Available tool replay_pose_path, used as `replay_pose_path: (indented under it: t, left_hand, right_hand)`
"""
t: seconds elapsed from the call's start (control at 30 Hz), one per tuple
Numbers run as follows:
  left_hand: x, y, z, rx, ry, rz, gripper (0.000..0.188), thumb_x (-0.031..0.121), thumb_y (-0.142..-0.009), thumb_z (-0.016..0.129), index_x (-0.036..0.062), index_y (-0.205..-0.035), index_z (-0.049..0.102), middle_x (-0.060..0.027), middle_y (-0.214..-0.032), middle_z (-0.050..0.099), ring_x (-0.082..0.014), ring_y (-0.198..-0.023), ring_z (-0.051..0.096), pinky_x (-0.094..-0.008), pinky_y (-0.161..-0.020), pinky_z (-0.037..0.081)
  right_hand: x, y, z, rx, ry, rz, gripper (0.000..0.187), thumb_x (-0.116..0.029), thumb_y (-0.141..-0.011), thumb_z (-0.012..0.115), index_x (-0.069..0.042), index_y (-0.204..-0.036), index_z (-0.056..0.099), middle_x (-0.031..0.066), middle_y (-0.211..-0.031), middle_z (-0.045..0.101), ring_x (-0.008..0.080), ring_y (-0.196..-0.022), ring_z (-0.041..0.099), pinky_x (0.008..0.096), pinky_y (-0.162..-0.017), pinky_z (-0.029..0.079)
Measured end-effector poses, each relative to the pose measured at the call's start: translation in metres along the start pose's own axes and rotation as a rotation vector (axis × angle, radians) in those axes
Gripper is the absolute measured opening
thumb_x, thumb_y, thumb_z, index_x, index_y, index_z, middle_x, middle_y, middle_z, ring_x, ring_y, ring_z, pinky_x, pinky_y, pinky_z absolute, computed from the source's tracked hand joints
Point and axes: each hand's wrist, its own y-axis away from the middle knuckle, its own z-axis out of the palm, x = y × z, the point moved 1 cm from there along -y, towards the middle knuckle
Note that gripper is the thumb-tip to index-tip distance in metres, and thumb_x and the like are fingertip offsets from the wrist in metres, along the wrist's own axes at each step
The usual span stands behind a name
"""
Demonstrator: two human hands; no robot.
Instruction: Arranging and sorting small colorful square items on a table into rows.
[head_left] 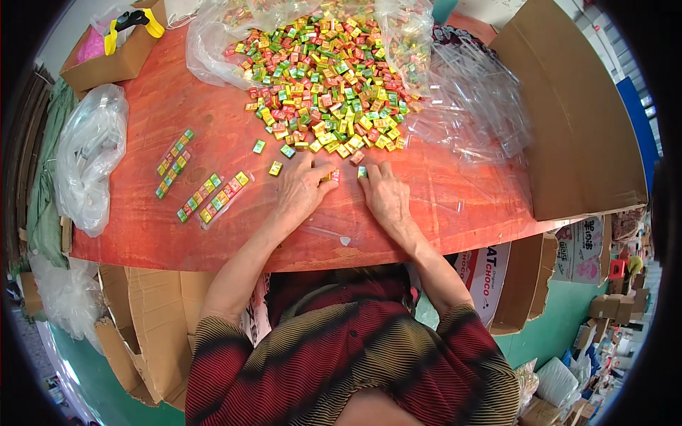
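Observation:
My left hand [300, 187] is closed near the table's middle, fingers and thumb round a few small wrapped blocks [333, 175], pink and yellow. Across a short gap, my right hand [387, 194] pinches one small green wrapped block [362, 172] between thumb and fingers. Just beyond both hands spreads a big heap of such blocks [327, 92] in red, yellow and green. A few loose ones, including a yellow block [275, 168], lie left of my left hand. Nearer my body, a narrow clear plastic sleeve [323, 232] lies flat.
Several filled rows of blocks [226, 197] lie on the red table [153, 231] at left. Clear plastic sleeves [472, 99] pile up at right, beside a tall cardboard box [575, 121]. A crumpled plastic bag [92, 160] and a small carton [117, 60] edge the left side.

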Motion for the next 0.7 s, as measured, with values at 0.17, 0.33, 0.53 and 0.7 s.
replay_pose_path:
  t: [0.17, 0.33, 0.53, 0.7]
  left_hand:
    - [-0.005, 0.003, -0.002, -0.001, 0.02, 0.03, 0.028, 0.021, -0.066, 0.071, 0.0127, -0.092, 0.067, -0.0074, -0.084, 0.051, -0.0241, -0.081, 0.054, -0.0363, -0.068, 0.045]
    - [-0.002, 0.003, -0.001, 0.008, 0.018, 0.01, 0.029, 0.021, -0.063, 0.073, 0.0128, -0.091, 0.067, -0.0083, -0.082, 0.049, -0.0251, -0.08, 0.053, -0.0369, -0.067, 0.044]
    - [-0.002, 0.004, -0.003, -0.011, 0.026, -0.015, 0.029, 0.021, -0.064, 0.072, 0.013, -0.091, 0.067, -0.0084, -0.082, 0.049, -0.0255, -0.08, 0.053, -0.037, -0.067, 0.044]
    - [-0.006, 0.006, -0.004, -0.062, 0.041, -0.054, 0.028, 0.022, -0.067, 0.071, 0.0126, -0.094, 0.066, -0.0078, -0.085, 0.05, -0.0254, -0.082, 0.054, -0.0366, -0.069, 0.044]
  right_hand:
    - [-0.013, 0.0, -0.003, -0.031, 0.007, -0.083, 0.024, -0.021, -0.076, 0.062, -0.005, -0.09, 0.052, 0.0144, -0.086, 0.055, 0.0346, -0.069, 0.059, 0.0428, -0.054, 0.047]
    - [-0.011, -0.025, -0.005, 0.087, -0.016, 0.03, 0.025, -0.024, -0.074, 0.063, -0.002, -0.082, 0.055, 0.0158, -0.083, 0.056, 0.0332, -0.068, 0.059, 0.0417, -0.054, 0.047]
    - [0.004, -0.03, 0.007, 0.008, 0.049, 0.025, 0.018, -0.019, -0.078, 0.057, -0.001, -0.08, 0.054, 0.0183, -0.081, 0.055, 0.0357, -0.068, 0.059, 0.0441, -0.056, 0.048]
    - [0.011, -0.007, -0.004, -0.045, 0.049, -0.018, 0.016, -0.019, -0.08, 0.058, -0.006, -0.089, 0.055, 0.0151, -0.081, 0.054, 0.0332, -0.07, 0.058, 0.0422, -0.056, 0.047]
